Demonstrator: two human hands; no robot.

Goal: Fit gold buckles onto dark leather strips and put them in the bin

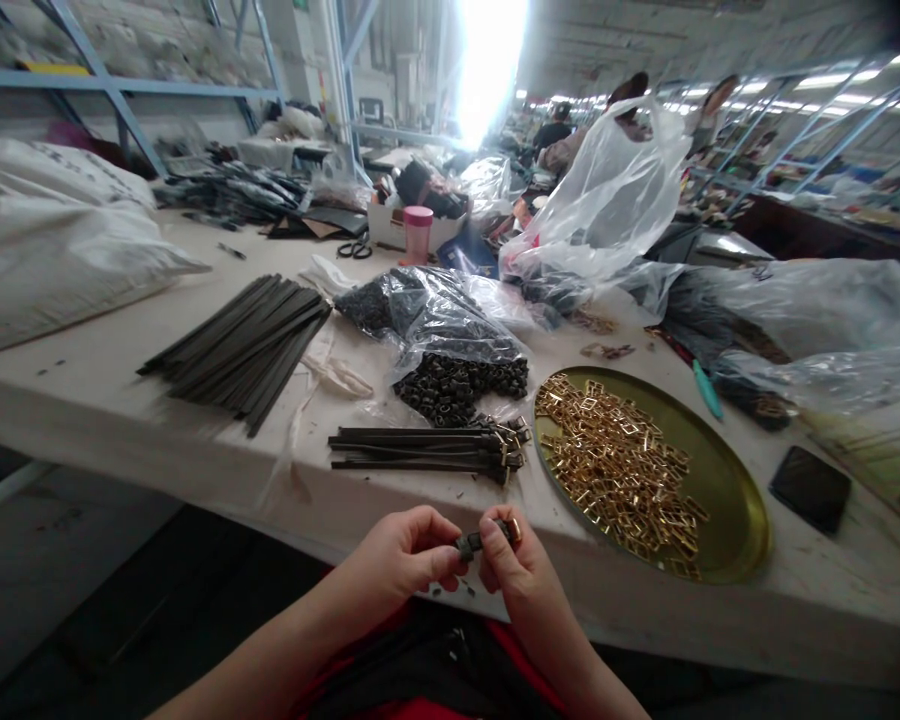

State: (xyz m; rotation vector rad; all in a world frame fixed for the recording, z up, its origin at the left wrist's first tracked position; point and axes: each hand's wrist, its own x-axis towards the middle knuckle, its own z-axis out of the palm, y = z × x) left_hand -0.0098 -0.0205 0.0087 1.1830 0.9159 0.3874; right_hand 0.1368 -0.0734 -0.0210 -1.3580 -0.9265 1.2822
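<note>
Between my two hands, just off the table's front edge, is a dark strap [468, 544] with a gold buckle [513, 530] at its right end. My left hand [417, 552] pinches the strap between thumb and fingers. The buckle end is gripped by my right hand [511, 562], thumb on top. Beyond the hands lies a bundle of dark straps with buckles [420, 448]. To its right, a round brass-coloured tray [735, 520] bears a heap of gold buckles [615, 460]. Small black loops [457, 388] spill from a clear plastic bag [442, 310].
Plain dark strips [232, 345] are piled on the left of the table. A white sack [52, 240] sits at far left. A phone [810, 488] lies right of the tray, near a teal-handled tool [706, 390]. Scissors [354, 249] and a pink cup [418, 235] are farther back.
</note>
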